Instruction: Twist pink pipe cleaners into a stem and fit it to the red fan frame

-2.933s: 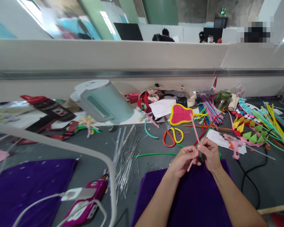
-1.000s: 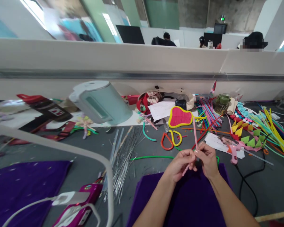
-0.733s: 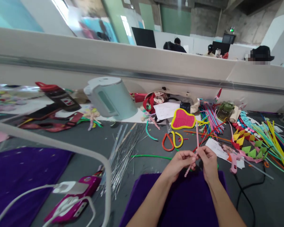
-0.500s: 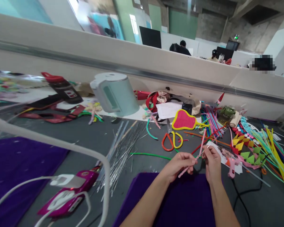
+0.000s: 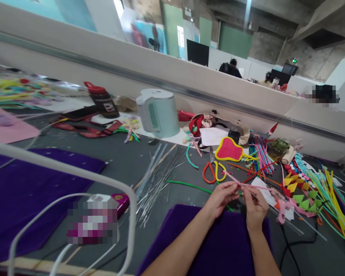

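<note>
Pale blue-green plastic kettle [image 5: 165, 117]: at the back, right of the dark bottle with a red lid [image 5: 105, 103].
Bundle of thin silver wires [image 5: 160, 178]: on the flat grey tabletop [image 5: 120, 168], nearer than the kettle, left of the hands.
Metal scissors with red and yellow handles [image 5: 212, 156]: beyond the left hand [image 5: 222, 197], in front of the yellow-edged pink paddle shape [image 5: 229, 149].
Thin pink fuzzy strip [image 5: 232, 178]: between the left hand and right hand [image 5: 255, 205].
Folded purple cloth [image 5: 221, 245]: beneath the forearms.
Pink pistol-shaped glue gun [image 5: 282, 211]: right of the right hand.
</note>
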Tool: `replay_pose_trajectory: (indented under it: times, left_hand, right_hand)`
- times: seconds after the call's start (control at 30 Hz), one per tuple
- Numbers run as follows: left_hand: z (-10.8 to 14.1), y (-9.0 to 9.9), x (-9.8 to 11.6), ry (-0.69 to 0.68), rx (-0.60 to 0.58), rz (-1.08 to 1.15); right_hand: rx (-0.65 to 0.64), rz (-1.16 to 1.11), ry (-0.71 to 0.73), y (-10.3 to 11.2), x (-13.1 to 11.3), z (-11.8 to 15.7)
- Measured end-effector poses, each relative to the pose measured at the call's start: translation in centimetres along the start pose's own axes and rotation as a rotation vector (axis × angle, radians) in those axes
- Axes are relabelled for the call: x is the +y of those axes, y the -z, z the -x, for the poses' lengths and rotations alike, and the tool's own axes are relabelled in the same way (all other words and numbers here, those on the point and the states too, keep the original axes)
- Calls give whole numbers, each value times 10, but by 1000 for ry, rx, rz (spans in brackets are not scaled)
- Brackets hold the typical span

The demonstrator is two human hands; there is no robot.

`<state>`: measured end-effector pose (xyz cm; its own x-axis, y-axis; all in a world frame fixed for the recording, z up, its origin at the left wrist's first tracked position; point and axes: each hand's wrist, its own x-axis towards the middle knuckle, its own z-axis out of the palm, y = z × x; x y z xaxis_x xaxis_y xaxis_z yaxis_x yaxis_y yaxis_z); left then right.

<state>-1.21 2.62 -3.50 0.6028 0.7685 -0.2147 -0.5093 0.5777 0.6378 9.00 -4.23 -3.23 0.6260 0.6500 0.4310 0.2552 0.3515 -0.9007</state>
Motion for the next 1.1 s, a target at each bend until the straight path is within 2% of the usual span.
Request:
replay_pose_trajectory:
  times: [0.1, 0.2, 0.33, 0.47, 0.57, 0.7, 0.77, 0.87, 0.97, 1.1]
  left_hand:
    - [1, 0, 6, -35, 26, 26]
    - [2, 2, 16, -51, 50, 50]
    - [4, 5, 30, -124, 76, 10]
    - [4, 9, 38, -161, 89, -47]
    - [4, 11, 41, -161, 94, -43]
    - [6, 10, 42, -120, 56, -62]
    - [7, 7, 38, -82, 15, -126]
    - [8, 2, 28, -6, -51, -238]
    - [10, -5, 14, 53, -125, -311]
    - [12, -11, 2, 79, -121, -304]
  right_hand:
    - [-146, 147, 151, -3, -1, 8]
    - [-239, 155, 266, -7, 0, 11]
    - [-284, 224, 257, -7, 5, 9]
    - [-260, 329, 226, -3, 10, 3]
    - [-221, 246, 94, -2, 12, -1]
    - [-198, -54, -290, -4, 10, -6]
    - [-214, -191, -429, -5, 7, -8]
    - [-230, -298, -505, -7, 3, -9]
    - [-232, -341, -513, -8, 3, -8]
    - [-170, -382, -534, -3, 6, -10]
